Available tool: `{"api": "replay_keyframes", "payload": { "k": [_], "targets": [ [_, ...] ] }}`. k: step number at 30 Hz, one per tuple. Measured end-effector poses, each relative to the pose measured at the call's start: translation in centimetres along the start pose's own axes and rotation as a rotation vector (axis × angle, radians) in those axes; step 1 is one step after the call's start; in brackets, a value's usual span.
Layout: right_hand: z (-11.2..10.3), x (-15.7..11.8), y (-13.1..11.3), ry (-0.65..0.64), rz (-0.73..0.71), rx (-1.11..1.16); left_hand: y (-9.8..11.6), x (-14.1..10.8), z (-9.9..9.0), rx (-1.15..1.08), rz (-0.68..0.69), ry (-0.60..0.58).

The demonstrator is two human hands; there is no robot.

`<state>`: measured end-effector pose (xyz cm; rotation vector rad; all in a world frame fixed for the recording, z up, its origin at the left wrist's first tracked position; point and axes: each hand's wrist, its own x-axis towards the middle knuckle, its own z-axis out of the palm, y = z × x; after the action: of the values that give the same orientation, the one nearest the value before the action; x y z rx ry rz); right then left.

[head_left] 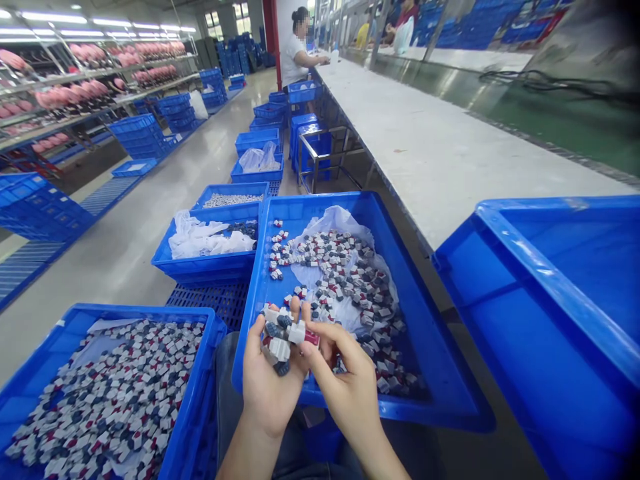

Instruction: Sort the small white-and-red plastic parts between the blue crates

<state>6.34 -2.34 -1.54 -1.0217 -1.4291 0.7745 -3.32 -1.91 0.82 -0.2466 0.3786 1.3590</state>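
Observation:
My left hand is cupped palm up over the near edge of a blue bin, holding several small white, dark blue and red parts. Beside it my right hand pinches one white and red part between thumb and fingers, just above the left palm. Inside the bin under my hands, many similar small parts lie loose on a crumpled translucent plastic sheet.
A second blue bin full of such parts is at the lower left. An open blue bin stands at right, beside a long white table. More bins line the aisle. A person is at the table's far end.

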Motion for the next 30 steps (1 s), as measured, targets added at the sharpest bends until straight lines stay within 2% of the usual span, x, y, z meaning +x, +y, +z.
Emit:
{"api": "replay_keyframes", "payload": {
  "k": [3,5,8,10,12,13,15,18,22,26,30],
  "targets": [
    [-0.5,0.4,0.4,-0.086,0.034,-0.003,1.8,0.1,-2.0,-0.031,-0.011,0.088],
    [-1.5,0.9,1.3,-0.124,0.100,-0.011,4.2,0.0,-3.7,-0.067,0.058,0.114],
    [-4.3,2.5,3.9,-0.146,0.231,-0.217,9.9,-0.6,-6.5,-0.048,0.370,0.223],
    [-6.2,4.1,6.2,-0.183,0.301,-0.446,14.3,-1.3,-8.8,-0.001,0.614,0.358],
    [-7.5,6.2,8.6,-0.249,0.302,-0.652,18.1,-2.1,-11.2,0.076,0.818,0.482],
    [-7.7,7.4,9.8,-0.276,0.301,-0.706,19.5,-2.5,-12.4,0.085,0.872,0.547],
    [-7.4,9.9,11.9,-0.311,0.301,-0.777,21.0,-3.1,-14.5,0.058,0.882,0.644],
    [-5.3,13.1,15.0,-0.371,0.323,-0.878,20.3,-2.7,-16.5,0.146,0.832,0.687],
    [-2.1,14.5,18.4,-0.472,0.392,-1.010,16.4,0.3,-17.0,0.393,0.699,0.632],
    [-0.1,13.5,19.9,-0.489,0.384,-1.093,12.2,2.6,-15.0,0.478,0.647,0.574],
    [0.4,12.7,20.0,-0.457,0.394,-1.081,7.9,2.4,-11.2,0.851,0.670,0.489]
  ]
}}
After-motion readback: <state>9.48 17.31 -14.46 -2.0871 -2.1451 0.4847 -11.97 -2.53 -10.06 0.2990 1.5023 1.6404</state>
